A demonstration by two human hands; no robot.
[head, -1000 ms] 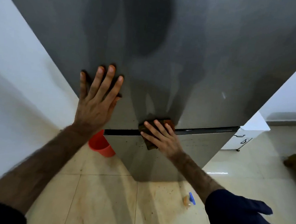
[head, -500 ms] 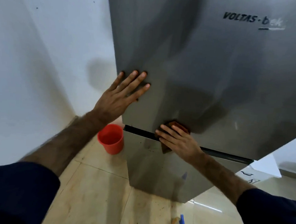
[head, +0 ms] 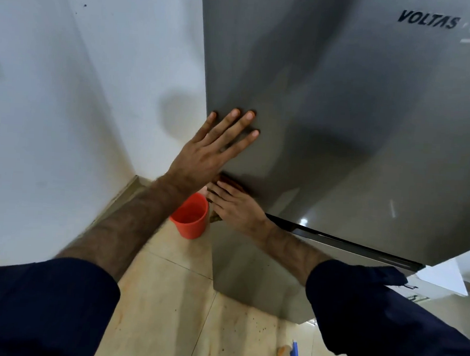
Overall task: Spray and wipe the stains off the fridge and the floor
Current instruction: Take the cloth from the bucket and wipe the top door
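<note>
A tall grey fridge [head: 356, 116] fills the upper right of the head view. My left hand [head: 210, 151] lies flat with straight fingers on the upper door near its left edge. Just below it, my right hand [head: 235, 206] presses a brown sponge [head: 229, 181] with straight fingers against the door's bottom left corner, by the dark gap between the doors. Most of the sponge is hidden under my hands. The spray bottle [head: 289, 354] with a blue nozzle lies on the tiled floor [head: 170, 311], which shows brownish stains and specks in front of the fridge.
A red bucket [head: 191, 219] stands on the floor left of the fridge, close to the white wall [head: 68, 99]. A white cabinet [head: 439, 281] shows past the fridge's lower right corner.
My right hand has slid the sponge leftwards along the door's lower edge to its left corner. The left hand stays flat on the door. The view has swung left and up.
</note>
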